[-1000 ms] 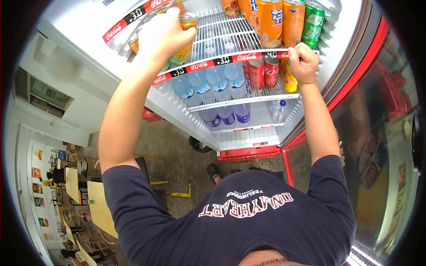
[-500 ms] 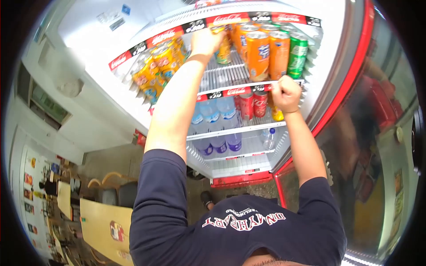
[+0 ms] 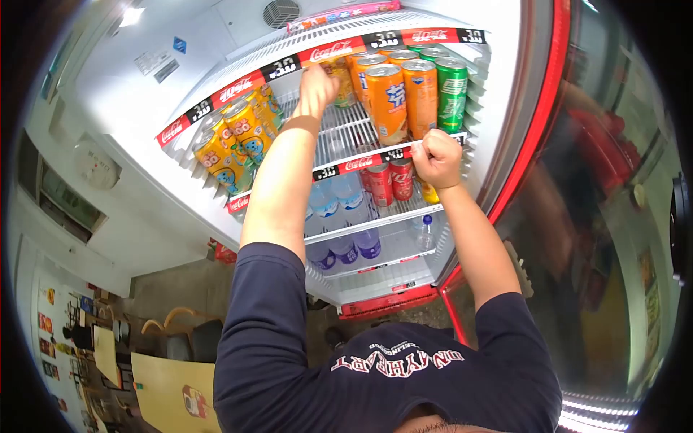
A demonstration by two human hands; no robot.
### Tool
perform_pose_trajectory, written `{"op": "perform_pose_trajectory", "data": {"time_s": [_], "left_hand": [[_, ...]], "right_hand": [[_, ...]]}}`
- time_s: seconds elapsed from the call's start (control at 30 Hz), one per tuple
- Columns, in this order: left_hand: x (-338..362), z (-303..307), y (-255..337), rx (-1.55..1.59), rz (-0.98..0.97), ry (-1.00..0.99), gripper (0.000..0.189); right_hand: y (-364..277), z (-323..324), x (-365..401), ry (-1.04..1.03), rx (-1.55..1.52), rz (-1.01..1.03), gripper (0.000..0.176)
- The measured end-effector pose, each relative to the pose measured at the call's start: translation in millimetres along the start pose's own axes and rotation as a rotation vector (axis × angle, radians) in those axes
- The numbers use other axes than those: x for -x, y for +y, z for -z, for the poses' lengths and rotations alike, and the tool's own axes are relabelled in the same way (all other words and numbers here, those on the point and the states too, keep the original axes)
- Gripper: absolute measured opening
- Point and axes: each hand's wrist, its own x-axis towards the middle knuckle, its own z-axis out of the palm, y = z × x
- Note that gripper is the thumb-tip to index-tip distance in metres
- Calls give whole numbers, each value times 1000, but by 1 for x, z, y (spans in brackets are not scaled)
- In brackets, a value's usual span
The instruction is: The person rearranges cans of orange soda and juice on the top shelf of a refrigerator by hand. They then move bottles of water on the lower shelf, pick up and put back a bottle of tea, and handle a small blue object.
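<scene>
My left hand point(image 3: 317, 92) reaches into the upper part of an open drinks fridge, its fingers curled against a yellow can point(image 3: 342, 85); the fingertips are partly hidden. Closed at the right end of the shelf's front edge point(image 3: 375, 160) is my right hand point(image 3: 437, 159), its fingers curled at the strip. Between the hands stand orange cans point(image 3: 387, 105), with green cans point(image 3: 452, 94) to their right. More yellow cans point(image 3: 249, 128) with blue cartoon prints fill the left side of this shelf.
Below are red cans point(image 3: 379, 185), clear water bottles point(image 3: 325, 202) and purple-labelled bottles point(image 3: 368, 244). The red-framed glass door point(image 3: 534, 144) stands open at the right. A higher rack point(image 3: 346, 25) with a price strip lies above the cans. A table point(image 3: 170, 386) and chairs are at lower left.
The view has shifted, and the fridge sits further left in it. My left hand and the yellow can are deeper behind the upper strip. My right hand stays at the shelf edge.
</scene>
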Motion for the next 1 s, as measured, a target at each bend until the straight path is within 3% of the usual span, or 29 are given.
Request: {"op": "perform_pose_trajectory", "data": {"time_s": [0.07, 0.1, 0.2, 0.33, 0.37, 0.43, 0.47, 0.57, 0.6, 0.83, 0.97, 1.0], "left_hand": [[15, 25, 15, -118, -76, -38, 69], [24, 36, 19, -149, -100, -47, 73], [61, 106, 57, -487, -73, -232, 78], [107, 174, 52, -705, -17, -166, 73], [115, 176, 32, -788, -55, -70, 74], [117, 196, 40, -898, 129, -192, 76], [120, 186, 7, -940, 7, -83, 73], [115, 184, 10, -1011, 124, -185, 66], [116, 181, 6, -1025, 81, -136, 59], [106, 166, 5, -637, -32, -77, 56], [92, 155, 27, -452, -12, -154, 57], [88, 145, 26, -418, -61, -87, 60]], "right_hand": [[2, -1, 1, 8, -3, -3, 36], [2, -1, 2, 10, -10, -8, 35], [1, 2, 4, 14, -40, -21, 34], [0, 1, 2, 29, -57, -7, 34], [0, 0, 2, 31, -63, -7, 34], [2, -2, 2, 41, -70, 13, 34], [2, -3, 2, 42, -67, 29, 35], [4, -6, 5, 40, -51, 48, 35], [4, -6, 4, 41, -52, 51, 35], [3, -2, 1, 20, -60, 77, 34], [7, 2, 5, -36, -16, 86, 28], [8, 2, 5, -39, -9, 90, 28]]}}
